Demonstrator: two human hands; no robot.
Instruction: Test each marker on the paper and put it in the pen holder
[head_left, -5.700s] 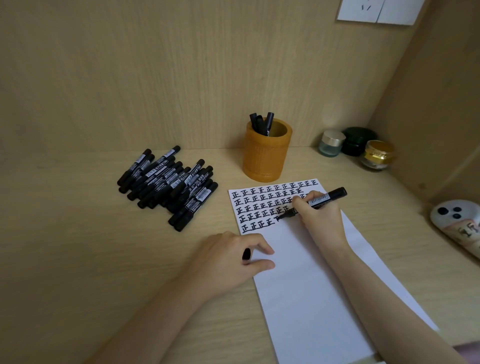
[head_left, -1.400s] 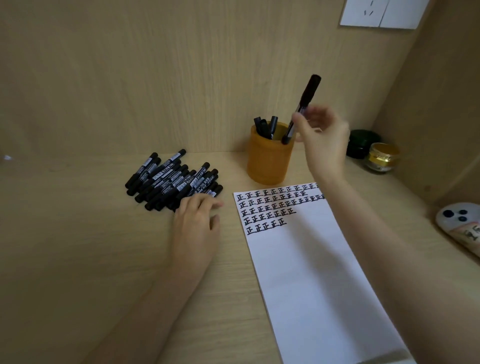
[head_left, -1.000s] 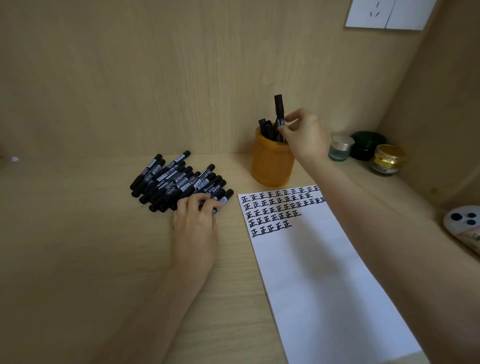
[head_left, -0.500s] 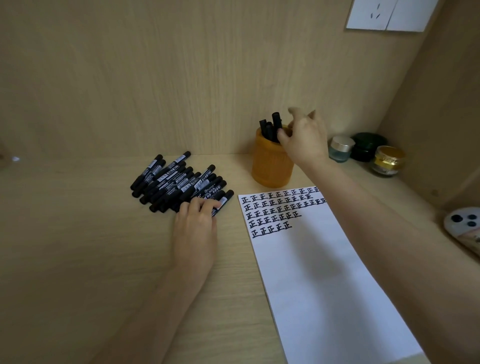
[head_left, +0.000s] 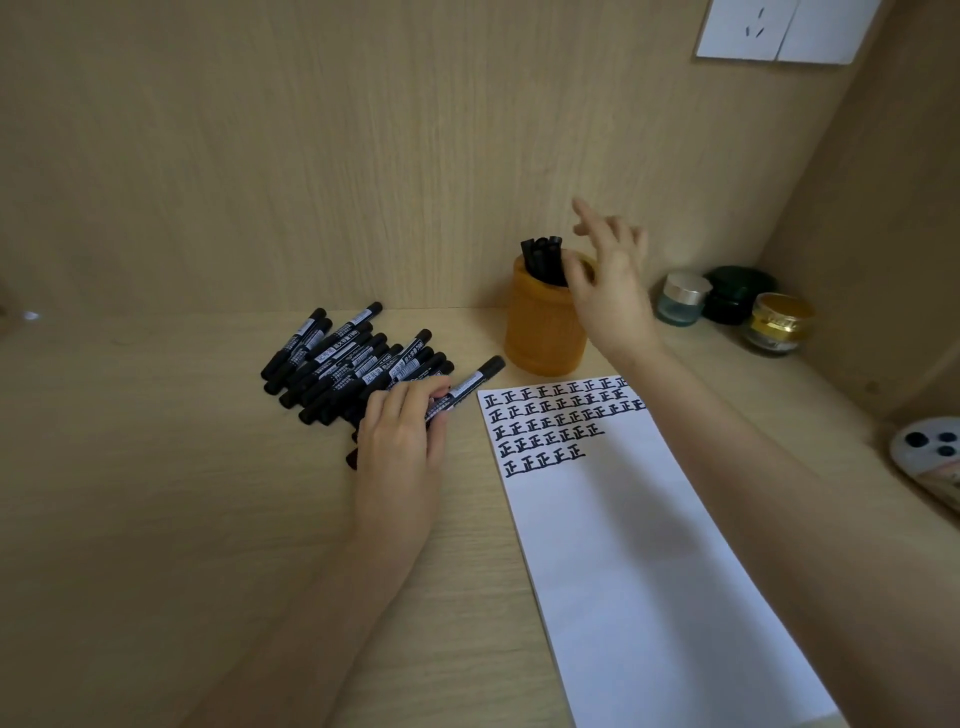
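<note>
Now gripping one black marker (head_left: 467, 387) with left hand (head_left: 400, 441), fingers curled over the barrel, capped end poking out toward 2 o'clock, just beside the top left corner of the paper (head_left: 649, 571). Same hand lying over the near end of the pile of markers (head_left: 332, 358), all capped, roughly parallel on the desk (head_left: 156, 493), at 10 o'clock of the paper. Hovering right hand (head_left: 608, 291) at the rim of the pen holder (head_left: 540, 332), fingers spread loose and wide, holding nothing; blurred, so possibly brushing the rim, cannot tell. Standing in the holder: bunch of tested markers (head_left: 543, 257), tops leaning toward 11 o'clock. Holder at 12 o'clock of the paper, near its top edge. Five rows of black test characters across the paper's top. At 3 o'clock of the holder, close together: clear jar (head_left: 683, 299), dark green jar (head_left: 737, 293), gold jar (head_left: 779, 322).
</note>
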